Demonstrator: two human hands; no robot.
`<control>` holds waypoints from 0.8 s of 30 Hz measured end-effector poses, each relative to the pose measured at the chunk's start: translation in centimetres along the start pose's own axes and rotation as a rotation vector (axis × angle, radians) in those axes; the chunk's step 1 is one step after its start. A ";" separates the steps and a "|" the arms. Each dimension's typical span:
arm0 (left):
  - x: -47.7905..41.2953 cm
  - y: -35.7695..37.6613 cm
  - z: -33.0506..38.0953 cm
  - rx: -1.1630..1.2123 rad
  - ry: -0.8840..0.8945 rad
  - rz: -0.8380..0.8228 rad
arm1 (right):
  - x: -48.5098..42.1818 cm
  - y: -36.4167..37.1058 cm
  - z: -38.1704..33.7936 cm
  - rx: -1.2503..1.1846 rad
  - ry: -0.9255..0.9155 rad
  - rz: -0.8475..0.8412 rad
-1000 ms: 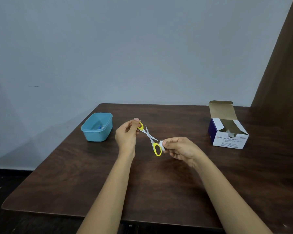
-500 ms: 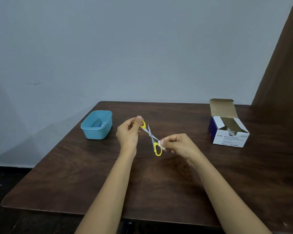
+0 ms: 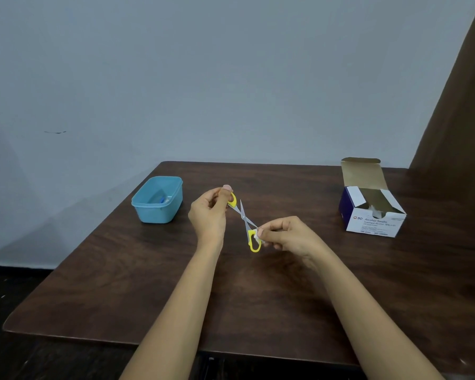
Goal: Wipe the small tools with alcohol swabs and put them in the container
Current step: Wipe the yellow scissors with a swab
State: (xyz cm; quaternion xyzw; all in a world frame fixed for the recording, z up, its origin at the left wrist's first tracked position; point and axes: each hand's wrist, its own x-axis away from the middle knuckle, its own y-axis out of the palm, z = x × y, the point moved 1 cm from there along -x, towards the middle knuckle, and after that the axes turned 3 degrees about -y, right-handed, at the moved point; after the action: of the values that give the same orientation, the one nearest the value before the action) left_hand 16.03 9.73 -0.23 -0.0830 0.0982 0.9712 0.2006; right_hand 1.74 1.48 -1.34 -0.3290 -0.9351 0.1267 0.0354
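Note:
Small scissors [image 3: 244,218] with yellow handles hang spread apart above the middle of the table. My left hand [image 3: 209,213] pinches the upper yellow handle. My right hand [image 3: 287,234] pinches a white alcohol swab [image 3: 257,235] against one blade tip, just above the lower yellow handle. The other blade points up and away. A light blue plastic container [image 3: 157,199] stands at the table's left, with small items lying inside it.
An open box of alcohol swabs [image 3: 370,212] stands at the right of the dark wooden table [image 3: 258,297], flap up. A grey wall lies behind the table. A brown panel rises at the far right.
My right hand with the swab has shifted slightly along the blade near the lower handle. The left hand keeps its hold on the upper handle.

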 end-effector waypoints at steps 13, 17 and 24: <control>0.1 0.0 -0.1 0.029 -0.001 0.080 | -0.2 1.5 -0.1 0.518 -0.192 0.127; 0.0 0.1 0.0 0.041 -0.019 0.101 | -0.2 1.5 0.0 0.546 -0.216 0.206; 0.0 0.1 0.1 0.072 -0.054 0.090 | -0.2 1.3 0.0 -0.080 0.020 -0.016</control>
State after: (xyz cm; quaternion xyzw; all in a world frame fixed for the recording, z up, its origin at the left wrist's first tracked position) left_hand 15.96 9.67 -0.16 -0.0448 0.1313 0.9770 0.1621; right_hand 2.68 2.26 -1.71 -0.3238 -0.9417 0.0857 0.0327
